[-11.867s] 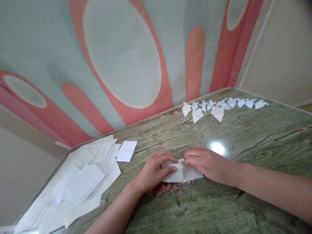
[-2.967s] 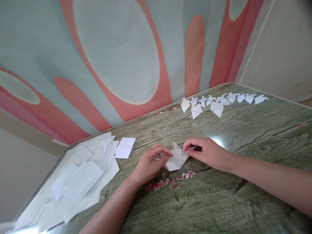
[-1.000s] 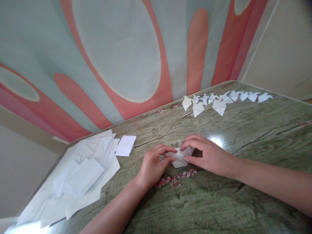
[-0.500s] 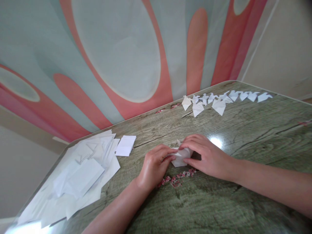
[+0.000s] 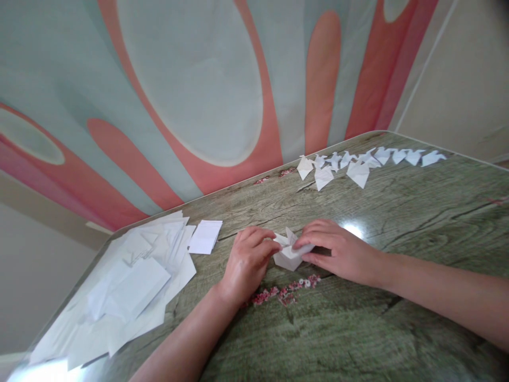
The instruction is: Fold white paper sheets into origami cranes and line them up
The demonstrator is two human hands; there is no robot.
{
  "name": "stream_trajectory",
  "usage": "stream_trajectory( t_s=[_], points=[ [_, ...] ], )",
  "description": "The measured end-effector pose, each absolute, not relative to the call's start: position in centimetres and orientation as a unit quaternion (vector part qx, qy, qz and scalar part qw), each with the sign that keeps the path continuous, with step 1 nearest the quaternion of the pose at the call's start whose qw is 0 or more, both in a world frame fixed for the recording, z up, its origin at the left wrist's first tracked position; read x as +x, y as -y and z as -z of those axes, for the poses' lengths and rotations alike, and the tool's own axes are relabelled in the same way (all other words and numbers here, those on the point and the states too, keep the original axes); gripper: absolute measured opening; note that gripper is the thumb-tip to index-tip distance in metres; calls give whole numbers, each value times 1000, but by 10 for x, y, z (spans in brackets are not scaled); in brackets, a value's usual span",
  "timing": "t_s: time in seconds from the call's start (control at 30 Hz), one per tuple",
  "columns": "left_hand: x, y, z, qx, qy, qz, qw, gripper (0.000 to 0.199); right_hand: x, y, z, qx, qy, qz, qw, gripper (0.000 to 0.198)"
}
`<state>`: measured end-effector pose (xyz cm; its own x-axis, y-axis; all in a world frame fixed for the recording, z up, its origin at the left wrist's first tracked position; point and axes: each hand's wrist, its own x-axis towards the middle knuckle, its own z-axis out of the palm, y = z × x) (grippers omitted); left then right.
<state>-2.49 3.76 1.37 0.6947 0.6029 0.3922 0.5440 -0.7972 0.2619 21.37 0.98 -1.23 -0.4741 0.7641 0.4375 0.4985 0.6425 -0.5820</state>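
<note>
Between my hands, on the wood-grain table [image 5: 393,228], is a partly folded white origami paper [image 5: 289,258] with a point standing up at its far side. My left hand [image 5: 251,257] pinches its left edge with the fingertips. On the opposite side my right hand [image 5: 332,248] grips the paper, thumb low at the front and fingers over the top. Parts of the folds are hidden behind the fingers.
Loose white sheets [image 5: 139,286] lie in a wide pile at the left. Beside them is a small stack of cut paper [image 5: 205,237]. Several folded paper birds [image 5: 359,172] line the table's far right edge, near a painted wall [image 5: 191,79].
The paper has opened out into a more raised shape, its upright point now plainer. My left fingers have shifted up and back along its left edge; my right hand has barely moved.
</note>
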Motion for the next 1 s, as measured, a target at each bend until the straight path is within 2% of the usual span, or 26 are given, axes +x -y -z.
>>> stream_trajectory(
  t_s=[0.13,0.27,0.4,0.67,0.87,1.0],
  points=[
    [-24,-31,-17,938,-293,-187,6,25,214,-11,14,-346,858,-164,342,12],
    [-18,-23,-17,947,-248,-175,109,32,214,-10,12,-329,865,-151,349,10],
    [-12,-16,-19,936,-247,-186,169,22,213,-8,9,-328,870,-128,345,13],
    [-11,-12,-16,934,-266,-199,127,12,213,-3,6,-337,876,-78,335,12],
    [-14,-19,-13,900,-328,-258,125,12,214,-7,6,-354,863,-65,354,11],
    [-15,-22,-9,896,-345,-244,136,13,214,-7,8,-360,862,-59,353,12]
  ],
)
